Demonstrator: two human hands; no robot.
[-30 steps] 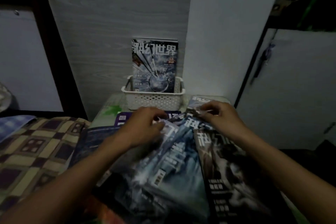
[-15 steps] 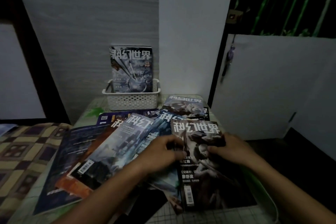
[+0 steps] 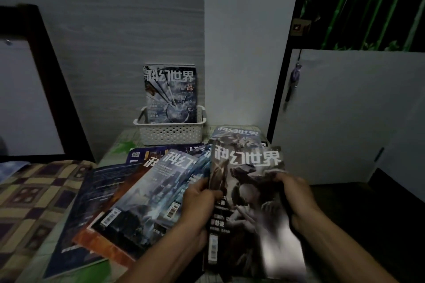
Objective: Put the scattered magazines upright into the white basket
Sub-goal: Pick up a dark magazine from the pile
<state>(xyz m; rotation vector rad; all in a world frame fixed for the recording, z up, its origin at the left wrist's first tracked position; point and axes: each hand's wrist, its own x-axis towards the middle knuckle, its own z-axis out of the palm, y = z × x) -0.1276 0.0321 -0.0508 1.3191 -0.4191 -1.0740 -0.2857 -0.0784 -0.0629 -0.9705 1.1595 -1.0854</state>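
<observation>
Both forearms reach in from the bottom edge, low over the counter (image 3: 124, 142). Left hand (image 3: 199, 200) grips the left edge of a grey-toned magazine (image 3: 248, 193), thumb over the cover, fingers curled behind the spine side. Right hand (image 3: 296, 200) grips the same magazine's right edge, fingers wrapped over the margin; lower right corner of the cover is blurred. Hands apart, one on each side, the magazine held between them with its top edge tilted up and away, title upright to the viewer. White basket (image 3: 171, 133) stands at the back of the counter against the grey wood-grain wall panel (image 3: 115, 41), perforated sides, handles at both ends. One blue-white magazine (image 3: 171, 94) stands upright inside it, cover facing out, leaning back toward the panel; whether anything sits behind it cannot be told. Scattered magazines (image 3: 128, 202) lie fanned and overlapping on the counter left of the hands: a blue cityscape cover on top, an orange-edged one beneath, a dark blue one lowest and farthest left. Another magazine (image 3: 236, 133) lies flat just right of the basket, title upside down, partly behind the held one. Checked quilt (image 3: 30, 195) at left. White cabinet door (image 3: 345, 110) at right.
</observation>
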